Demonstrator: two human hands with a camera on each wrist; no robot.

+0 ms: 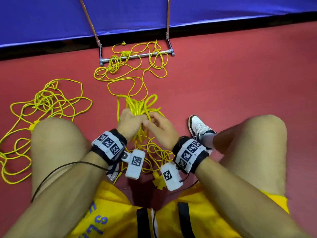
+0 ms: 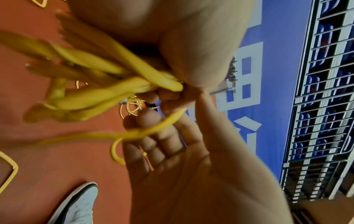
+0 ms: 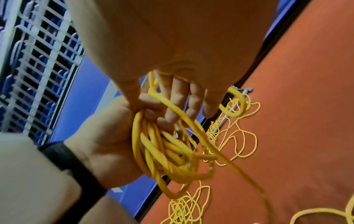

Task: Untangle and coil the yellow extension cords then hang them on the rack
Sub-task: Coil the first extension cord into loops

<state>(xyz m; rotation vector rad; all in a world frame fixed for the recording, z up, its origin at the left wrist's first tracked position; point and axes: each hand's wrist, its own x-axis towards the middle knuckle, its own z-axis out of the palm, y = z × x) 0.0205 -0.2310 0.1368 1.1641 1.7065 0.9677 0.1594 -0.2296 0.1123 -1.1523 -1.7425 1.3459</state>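
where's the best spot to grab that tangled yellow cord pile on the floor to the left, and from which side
Probably take the tangled cord pile at its dense knot near the far end, reaching down from above with the fingers. The strands bunch there, while the outer loops lie loose and flat on the red floor.

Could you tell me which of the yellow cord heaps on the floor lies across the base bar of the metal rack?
The far heap, straight ahead: its loops drape over the rack's base bar. The left heap lies on open floor beside the knee, away from the rack.
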